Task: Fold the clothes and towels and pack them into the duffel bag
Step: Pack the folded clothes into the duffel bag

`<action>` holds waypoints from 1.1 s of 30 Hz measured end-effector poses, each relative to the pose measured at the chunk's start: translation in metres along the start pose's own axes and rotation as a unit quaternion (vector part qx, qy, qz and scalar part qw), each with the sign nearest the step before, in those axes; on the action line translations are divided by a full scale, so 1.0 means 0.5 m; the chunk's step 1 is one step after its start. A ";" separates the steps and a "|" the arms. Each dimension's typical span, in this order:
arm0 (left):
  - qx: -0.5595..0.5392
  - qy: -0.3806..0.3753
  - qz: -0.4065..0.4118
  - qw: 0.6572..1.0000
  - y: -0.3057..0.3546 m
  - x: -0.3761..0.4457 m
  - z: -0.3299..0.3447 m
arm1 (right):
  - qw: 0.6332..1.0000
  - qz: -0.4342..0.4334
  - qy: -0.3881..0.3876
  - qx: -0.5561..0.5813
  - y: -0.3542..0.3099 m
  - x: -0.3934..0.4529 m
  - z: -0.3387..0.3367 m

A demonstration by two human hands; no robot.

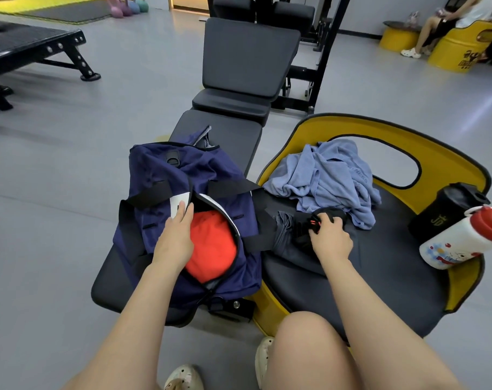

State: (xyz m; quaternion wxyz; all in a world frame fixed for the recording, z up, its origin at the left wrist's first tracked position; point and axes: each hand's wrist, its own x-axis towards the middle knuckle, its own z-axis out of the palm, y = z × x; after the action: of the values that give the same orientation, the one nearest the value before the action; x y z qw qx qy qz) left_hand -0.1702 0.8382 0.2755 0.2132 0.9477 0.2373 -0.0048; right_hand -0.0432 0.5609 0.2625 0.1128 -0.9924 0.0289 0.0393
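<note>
The duffel bag [182,226] lies unzipped on the worktop [225,130], a red garment [213,246] already inside. The left hand [174,235] presses flat-fingered on its opening edge. The right hand [329,235] curls its grip around a dark folded bundle [298,237] on the yellow chair [380,263]; soft and light, best lifted from underneath. A crumpled blue towel [329,178] waits behind.

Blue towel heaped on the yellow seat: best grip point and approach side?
Judging by its pose, pinch the raised ridge of folds near the top of the blue towel, coming straight down from above. It lies crumpled with no flat edge showing, and the yellow seat back blocks the far side. The right hand, on the black garment, is nearest.
</note>
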 end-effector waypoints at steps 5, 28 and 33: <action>0.003 -0.001 0.000 1.000 -0.003 0.004 0.004 | 0.990 -0.026 -0.086 -0.109 -0.023 0.002 0.028; -0.102 0.024 -0.072 0.992 -0.021 -0.080 -0.048 | 0.986 -0.029 0.073 0.145 -0.032 -0.059 -0.062; -0.184 0.037 -0.048 0.981 -0.037 -0.099 -0.061 | 0.963 -0.085 0.102 0.236 -0.085 -0.105 -0.119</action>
State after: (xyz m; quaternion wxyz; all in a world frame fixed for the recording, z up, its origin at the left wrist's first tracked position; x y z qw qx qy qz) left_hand -0.2253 0.8430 0.3012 0.3742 0.8793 0.2876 0.0638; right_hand -0.0881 0.5912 0.3342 0.3436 -0.9350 -0.0359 -0.0795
